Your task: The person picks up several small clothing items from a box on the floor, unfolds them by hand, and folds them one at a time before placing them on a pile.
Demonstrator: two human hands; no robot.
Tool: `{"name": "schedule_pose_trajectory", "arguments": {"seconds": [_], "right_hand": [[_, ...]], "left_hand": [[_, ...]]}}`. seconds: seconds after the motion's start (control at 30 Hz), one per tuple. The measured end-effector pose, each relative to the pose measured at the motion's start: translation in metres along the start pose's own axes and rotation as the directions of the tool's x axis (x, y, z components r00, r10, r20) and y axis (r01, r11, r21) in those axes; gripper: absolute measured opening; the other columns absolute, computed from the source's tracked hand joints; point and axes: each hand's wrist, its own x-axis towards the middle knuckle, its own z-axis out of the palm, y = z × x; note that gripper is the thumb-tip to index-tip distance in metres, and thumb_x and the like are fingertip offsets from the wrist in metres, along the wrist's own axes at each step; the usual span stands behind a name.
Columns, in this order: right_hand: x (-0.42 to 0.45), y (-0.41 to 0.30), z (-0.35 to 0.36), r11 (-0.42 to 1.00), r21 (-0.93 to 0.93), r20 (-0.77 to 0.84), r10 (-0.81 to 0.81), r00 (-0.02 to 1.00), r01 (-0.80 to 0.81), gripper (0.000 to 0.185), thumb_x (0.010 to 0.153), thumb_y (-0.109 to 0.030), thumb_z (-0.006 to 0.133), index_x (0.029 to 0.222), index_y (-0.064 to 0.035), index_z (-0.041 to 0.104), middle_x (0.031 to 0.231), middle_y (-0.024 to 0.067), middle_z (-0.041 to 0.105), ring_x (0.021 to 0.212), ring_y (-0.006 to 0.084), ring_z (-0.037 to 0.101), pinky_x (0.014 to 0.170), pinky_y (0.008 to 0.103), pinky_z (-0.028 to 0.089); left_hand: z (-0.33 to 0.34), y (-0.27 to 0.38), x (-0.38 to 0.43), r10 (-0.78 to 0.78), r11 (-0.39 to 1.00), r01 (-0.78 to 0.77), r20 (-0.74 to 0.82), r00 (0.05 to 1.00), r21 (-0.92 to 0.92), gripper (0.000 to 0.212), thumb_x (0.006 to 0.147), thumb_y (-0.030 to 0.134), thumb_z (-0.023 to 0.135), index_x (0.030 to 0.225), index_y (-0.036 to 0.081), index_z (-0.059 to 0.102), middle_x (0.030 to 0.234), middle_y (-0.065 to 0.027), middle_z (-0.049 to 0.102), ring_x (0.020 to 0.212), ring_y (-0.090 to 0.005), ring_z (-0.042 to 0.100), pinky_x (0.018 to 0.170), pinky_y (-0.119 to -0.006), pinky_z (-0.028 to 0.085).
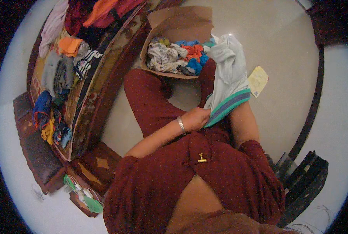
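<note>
A white garment (231, 65) with a green and grey striped band hangs stretched between my arms, above my lap. My left hand (195, 119), its wrist circled by a silver-coloured bracelet, pinches the edge of the band. The right forearm reaches inside the garment through the banded opening, and the cloth hides that hand. Just beyond my bent legs stands an open cardboard box (181, 17) holding crumpled clothes, among them white cloth (163, 57), red-orange cloth (193, 52) and blue cloth (195, 65).
To the left, a bed with a patterned cover bears a folded orange cloth (70, 46), grey clothes (63, 74) and a striped cloth (89, 58). A yellow paper (258, 81) lies on the floor at right. Dark bags or cases (304, 181) stand at lower right.
</note>
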Motion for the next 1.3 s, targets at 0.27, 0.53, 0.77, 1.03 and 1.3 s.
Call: {"name": "schedule_pose_trajectory", "arguments": {"seconds": [0.27,0.53,0.77,1.03,1.3], "right_hand": [[0.014,0.024,-0.080,0.761,-0.611,0.135,-0.169,0.976,0.217,0.022,0.084,-0.020,0.055,0.097,-0.0029,0.052,0.091,0.0083,0.055,0.081,0.0207,0.055,0.071,0.0312,0.046],[-0.022,-0.005,-0.004,0.481,-0.843,0.234,-0.078,0.969,0.242,0.042,0.088,-0.033,0.050,0.115,-0.0014,0.048,0.106,0.0107,0.057,0.096,0.0224,0.054,0.086,0.0334,0.043],[-0.032,0.018,0.036,0.981,-0.022,-0.037,0.192,0.981,-0.193,0.040,0.090,-0.026,0.046,0.120,0.0000,0.045,0.115,0.0136,0.054,0.104,0.0233,0.053,0.090,0.0333,0.042],[-0.025,0.016,-0.010,0.814,-0.573,0.133,-0.019,0.991,0.093,0.035,0.090,-0.020,0.044,0.118,0.0015,0.046,0.115,0.0138,0.051,0.103,0.0230,0.052,0.086,0.0325,0.043],[-0.013,0.011,-0.022,0.824,-0.563,0.115,0.002,0.993,0.063,0.033,0.089,-0.019,0.045,0.115,0.0010,0.047,0.109,0.0122,0.051,0.097,0.0220,0.052,0.082,0.0317,0.043]], "left_hand": [[-0.006,0.022,0.011,-0.012,0.985,0.014,-0.017,1.000,0.171,0.017,0.076,0.008,0.051,0.092,0.002,0.047,0.087,-0.0238,0.055,0.082,-0.0403,0.054,0.065,-0.044,0.045],[-0.055,0.044,0.018,0.089,0.979,0.015,-0.486,0.869,0.205,0.060,0.076,0.014,0.062,0.127,0.002,0.032,0.122,-0.0200,0.041,0.113,-0.0370,0.041,0.093,-0.039,0.038],[-0.069,0.038,0.044,-0.003,0.962,0.140,-0.505,0.863,0.233,0.041,0.077,0.012,0.060,0.115,0.004,0.045,0.112,-0.0177,0.047,0.105,-0.0374,0.046,0.087,-0.040,0.041],[-0.068,0.022,0.056,0.186,0.966,-0.079,-0.454,0.871,0.244,0.014,0.078,0.006,0.055,0.090,0.003,0.048,0.092,-0.0162,0.052,0.081,-0.0374,0.052,0.071,-0.041,0.043],[-0.056,0.019,0.044,0.087,0.993,-0.098,-0.147,0.985,-0.065,0.016,0.087,0.021,0.046,0.091,0.006,0.044,0.075,-0.0144,0.050,0.069,-0.0323,0.052,0.063,-0.035,0.042]]}}
